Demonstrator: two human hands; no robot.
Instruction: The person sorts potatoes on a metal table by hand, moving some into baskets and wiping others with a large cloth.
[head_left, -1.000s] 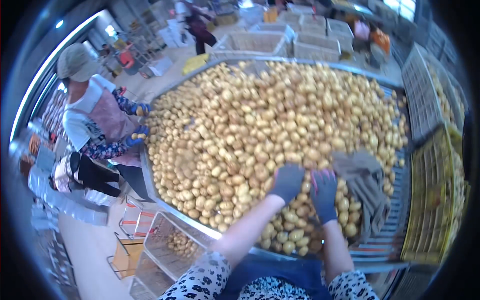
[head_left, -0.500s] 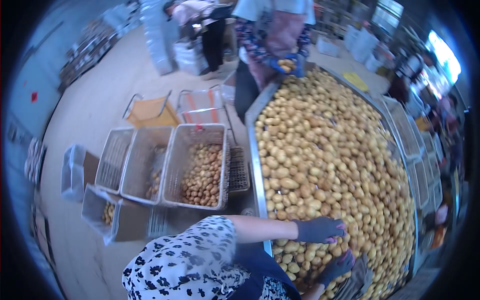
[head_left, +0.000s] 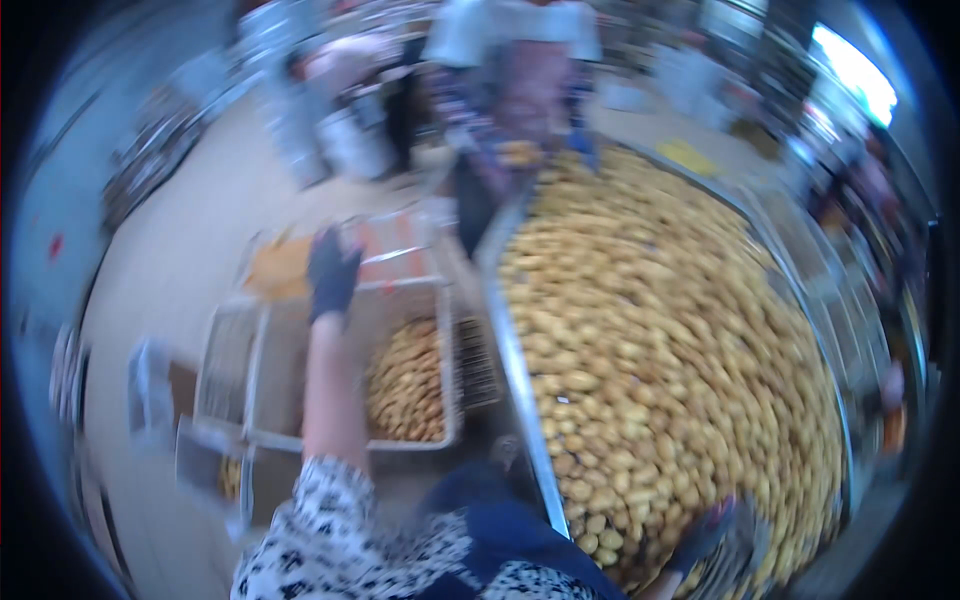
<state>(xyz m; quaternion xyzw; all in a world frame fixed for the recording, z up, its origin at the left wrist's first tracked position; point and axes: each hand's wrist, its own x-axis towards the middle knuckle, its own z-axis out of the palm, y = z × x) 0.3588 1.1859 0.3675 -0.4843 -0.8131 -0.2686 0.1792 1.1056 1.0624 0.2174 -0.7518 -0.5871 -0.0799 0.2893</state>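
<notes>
Stretched out over the plastic crates at left is my left hand (head_left: pixel 334 275), in a dark glove. Its fingers look spread and nothing shows in them, though motion blurs them. A pale crate (head_left: pixel 450 380) beneath it holds a pile of potatoes (head_left: pixel 408 385) with browner skins. My right hand (head_left: pixel 703 538), also gloved, rests low on the big heap of yellow potatoes (head_left: pixel 660 340) at right. Its fingers are smeared, so their grip is unclear. A dark grey cloth (head_left: pixel 737 550) lies beside that hand.
A metal rim (head_left: pixel 522 390) borders the potato table. Beyond its far left corner stands a co-worker (head_left: pixel 530 90) in blue gloves, holding potatoes. Another person (head_left: pixel 350 65) bends over white sacks behind. Cardboard boxes (head_left: pixel 272 485) and an orange-backed chair (head_left: pixel 280 268) stand around the crates.
My left hand has swung from the potato heap across to the far edge of the crates. The right hand stays low on the heap. The view has shifted and blurred.
</notes>
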